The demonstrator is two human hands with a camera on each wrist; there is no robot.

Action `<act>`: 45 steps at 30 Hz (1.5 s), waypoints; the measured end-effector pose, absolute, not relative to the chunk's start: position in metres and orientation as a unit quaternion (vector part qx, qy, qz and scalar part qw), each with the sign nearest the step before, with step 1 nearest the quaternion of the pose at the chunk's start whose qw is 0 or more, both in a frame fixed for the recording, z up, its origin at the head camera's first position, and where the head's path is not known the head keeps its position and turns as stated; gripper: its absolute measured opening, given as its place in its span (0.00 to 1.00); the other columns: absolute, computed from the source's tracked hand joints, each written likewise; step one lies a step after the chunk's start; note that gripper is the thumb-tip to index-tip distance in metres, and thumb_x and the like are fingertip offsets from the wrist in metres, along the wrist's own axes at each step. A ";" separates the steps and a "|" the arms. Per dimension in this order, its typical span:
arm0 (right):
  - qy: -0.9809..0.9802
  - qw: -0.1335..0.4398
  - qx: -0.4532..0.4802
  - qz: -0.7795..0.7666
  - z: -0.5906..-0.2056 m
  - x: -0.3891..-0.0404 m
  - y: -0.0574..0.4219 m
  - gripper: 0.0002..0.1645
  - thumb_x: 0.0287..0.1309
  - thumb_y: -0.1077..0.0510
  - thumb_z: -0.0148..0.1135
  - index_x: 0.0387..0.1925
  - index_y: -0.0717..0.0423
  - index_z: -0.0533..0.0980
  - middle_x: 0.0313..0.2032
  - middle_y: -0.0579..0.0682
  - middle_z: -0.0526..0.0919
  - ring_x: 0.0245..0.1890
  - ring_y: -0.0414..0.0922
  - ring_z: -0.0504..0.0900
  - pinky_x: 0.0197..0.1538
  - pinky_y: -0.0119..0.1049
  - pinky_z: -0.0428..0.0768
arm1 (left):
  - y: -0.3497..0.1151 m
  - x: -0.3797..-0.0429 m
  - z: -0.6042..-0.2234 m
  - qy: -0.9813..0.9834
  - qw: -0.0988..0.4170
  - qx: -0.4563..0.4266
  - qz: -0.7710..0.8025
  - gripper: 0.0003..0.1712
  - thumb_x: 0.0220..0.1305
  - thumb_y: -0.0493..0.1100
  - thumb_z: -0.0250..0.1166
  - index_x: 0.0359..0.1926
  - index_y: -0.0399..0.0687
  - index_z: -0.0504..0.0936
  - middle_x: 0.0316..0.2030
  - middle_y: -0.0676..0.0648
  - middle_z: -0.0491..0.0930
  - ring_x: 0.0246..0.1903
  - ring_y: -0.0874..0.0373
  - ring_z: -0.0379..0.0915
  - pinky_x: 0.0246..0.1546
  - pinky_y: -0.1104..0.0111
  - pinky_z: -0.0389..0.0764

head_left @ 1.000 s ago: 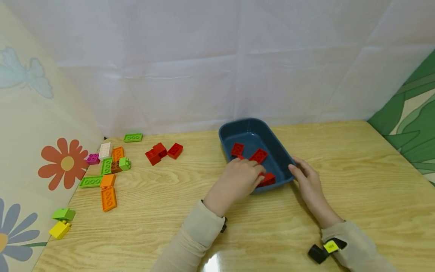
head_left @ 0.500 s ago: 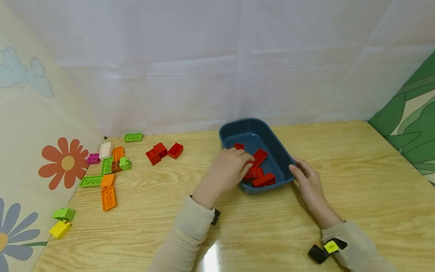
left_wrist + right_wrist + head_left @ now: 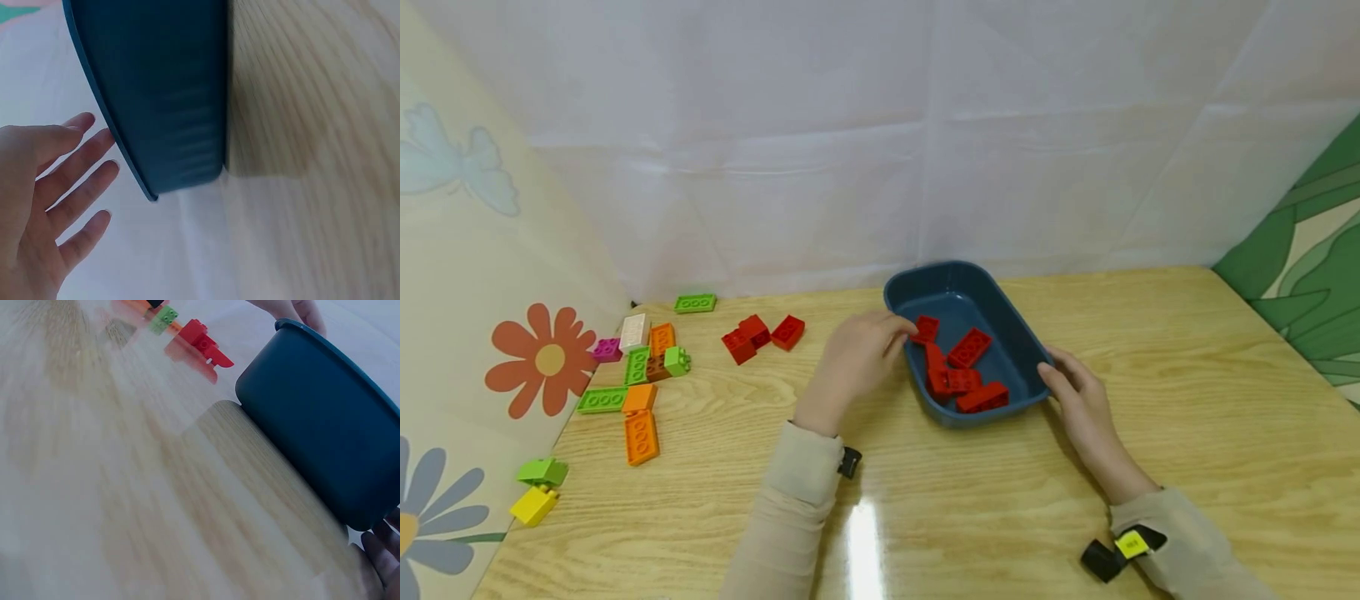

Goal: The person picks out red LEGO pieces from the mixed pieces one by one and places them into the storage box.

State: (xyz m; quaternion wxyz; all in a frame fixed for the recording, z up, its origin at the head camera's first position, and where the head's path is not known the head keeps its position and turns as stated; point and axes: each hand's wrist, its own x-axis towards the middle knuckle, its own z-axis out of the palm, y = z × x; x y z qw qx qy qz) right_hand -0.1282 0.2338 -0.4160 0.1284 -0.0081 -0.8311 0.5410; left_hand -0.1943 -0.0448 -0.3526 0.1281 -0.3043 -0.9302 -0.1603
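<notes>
A dark blue plastic bin (image 3: 1015, 333) sits on the table with several red toy bricks (image 3: 970, 347) inside. My left hand (image 3: 860, 354) is at the bin's left side, its fingertips right at the rim. In the left wrist view the fingers (image 3: 83, 194) are extended and spread, with nothing between them. On the right, my right hand (image 3: 1081, 404) holds the bin's near right corner, thumb on the rim and the other fingers along the outer wall. Part of those fingers (image 3: 378, 550) shows at the lower right edge of the right wrist view.
Three red bricks (image 3: 752, 333) lie left of the bin. Farther left are green, orange (image 3: 640, 437), white, brown and magenta bricks, with a yellow brick (image 3: 533, 507) near the left edge. A white cloth (image 3: 775, 167) hangs behind the table.
My left hand has moved left, from over the bricks in the bin out to its left rim, uncovering the red bricks. The right hand and the bin have stayed put.
</notes>
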 end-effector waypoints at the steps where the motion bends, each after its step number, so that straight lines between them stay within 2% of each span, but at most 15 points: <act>1: -0.830 0.128 -0.008 0.543 -0.416 -0.128 0.234 0.30 0.67 0.50 0.48 0.62 0.67 0.66 0.43 0.19 0.72 0.43 0.22 0.72 0.43 0.09 0.71 | -0.047 -0.195 -0.353 -0.931 0.130 -0.299 -0.163 0.12 0.65 0.42 0.56 0.46 0.52 0.84 0.43 0.51 0.86 0.43 0.57 0.78 0.46 0.63 0.82; 8: -0.824 0.129 -0.009 0.552 -0.413 -0.127 0.234 0.30 0.67 0.50 0.48 0.62 0.68 0.66 0.43 0.19 0.72 0.43 0.22 0.72 0.43 0.08 0.71 | -0.065 -0.201 -0.354 -0.936 0.158 -0.266 -0.169 0.14 0.65 0.40 0.56 0.46 0.53 0.84 0.47 0.50 0.85 0.47 0.54 0.77 0.49 0.60 0.82; 13: -0.825 0.127 -0.011 0.551 -0.412 -0.127 0.234 0.30 0.67 0.50 0.48 0.62 0.68 0.66 0.42 0.19 0.73 0.42 0.22 0.73 0.43 0.08 0.72 | -0.074 -0.204 -0.356 -0.943 0.175 -0.231 -0.163 0.13 0.63 0.40 0.57 0.46 0.55 0.84 0.45 0.50 0.86 0.44 0.53 0.78 0.43 0.59 0.83; 20: -0.829 0.126 -0.012 0.545 -0.411 -0.126 0.234 0.30 0.67 0.50 0.48 0.62 0.68 0.66 0.42 0.19 0.72 0.42 0.22 0.72 0.43 0.08 0.71 | -0.085 -0.207 -0.361 -0.955 0.166 -0.186 -0.161 0.15 0.63 0.42 0.59 0.49 0.55 0.82 0.48 0.49 0.84 0.44 0.52 0.78 0.37 0.59 0.83; 29: -0.832 0.127 -0.012 0.541 -0.409 -0.125 0.234 0.30 0.67 0.51 0.48 0.62 0.68 0.66 0.42 0.19 0.72 0.42 0.21 0.72 0.43 0.08 0.71 | -0.100 -0.208 -0.361 -0.968 0.170 -0.043 -0.178 0.21 0.61 0.40 0.57 0.56 0.51 0.77 0.47 0.49 0.85 0.40 0.50 0.79 0.34 0.58 0.83; 32: -0.832 0.128 -0.012 0.540 -0.409 -0.124 0.234 0.30 0.67 0.51 0.48 0.62 0.69 0.66 0.42 0.19 0.72 0.42 0.21 0.72 0.43 0.08 0.71 | -0.105 -0.207 -0.362 -0.972 0.145 -0.006 -0.187 0.22 0.61 0.41 0.58 0.58 0.49 0.75 0.52 0.45 0.81 0.47 0.47 0.76 0.40 0.54 0.82; 37: -0.833 0.129 -0.010 0.538 -0.409 -0.124 0.234 0.30 0.67 0.51 0.48 0.62 0.69 0.66 0.42 0.19 0.72 0.42 0.21 0.72 0.43 0.08 0.71 | -0.113 -0.206 -0.366 -0.975 0.090 0.011 -0.201 0.24 0.64 0.43 0.57 0.61 0.47 0.70 0.62 0.40 0.69 0.59 0.43 0.63 0.53 0.48 0.75; 45: -0.835 0.127 -0.012 0.536 -0.409 -0.125 0.234 0.31 0.67 0.50 0.47 0.62 0.68 0.66 0.42 0.19 0.71 0.42 0.21 0.72 0.43 0.08 0.71 | -0.119 -0.207 -0.370 -0.977 0.078 0.014 -0.197 0.25 0.66 0.44 0.55 0.62 0.45 0.69 0.61 0.37 0.69 0.58 0.41 0.64 0.50 0.47 0.76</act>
